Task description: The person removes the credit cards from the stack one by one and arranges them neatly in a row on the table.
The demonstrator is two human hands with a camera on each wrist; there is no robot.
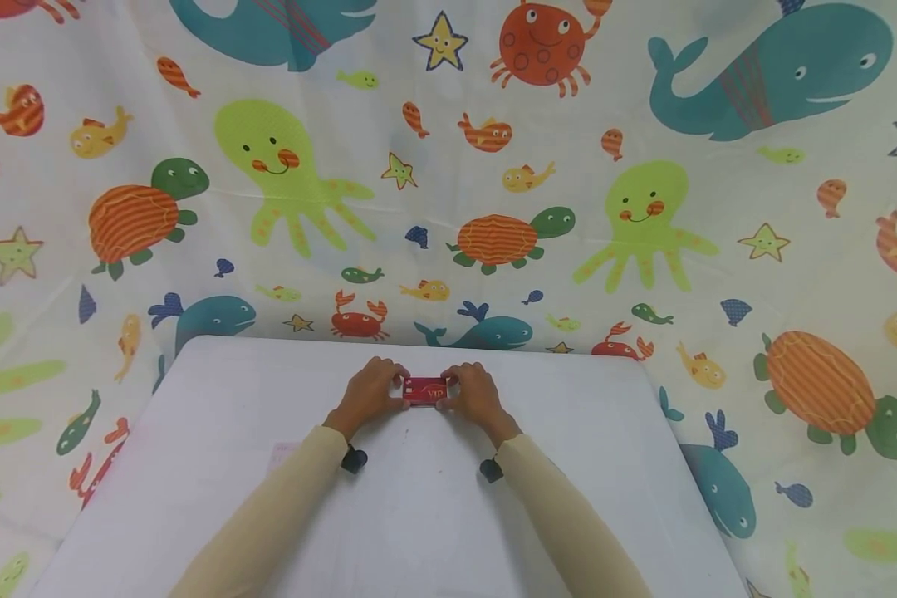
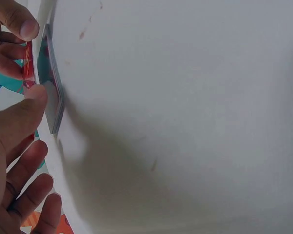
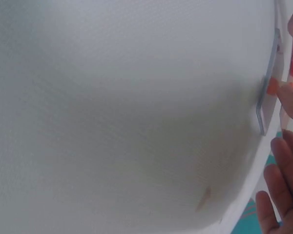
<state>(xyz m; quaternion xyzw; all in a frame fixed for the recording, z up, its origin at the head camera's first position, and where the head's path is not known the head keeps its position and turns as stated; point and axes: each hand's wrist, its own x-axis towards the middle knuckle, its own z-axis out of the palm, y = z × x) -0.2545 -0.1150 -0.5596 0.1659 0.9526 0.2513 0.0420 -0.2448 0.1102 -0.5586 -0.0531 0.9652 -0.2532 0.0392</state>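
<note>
Near the table's far edge, a red card marked "VIP" is held up between both hands. My left hand pinches its left end between thumb and forefinger; in the left wrist view the other fingers spread away from it. At the opposite end my right hand pinches the card the same way, its remaining fingers loosely extended in the right wrist view. Just below the card lies a thin flat glossy piece with a reflecting top, also seen in the right wrist view on the table surface.
The white table ends just behind the hands, against a curtain printed with sea animals. A pale pink printed patch shows beside the left forearm. Dark straps with small devices sit on both wrists.
</note>
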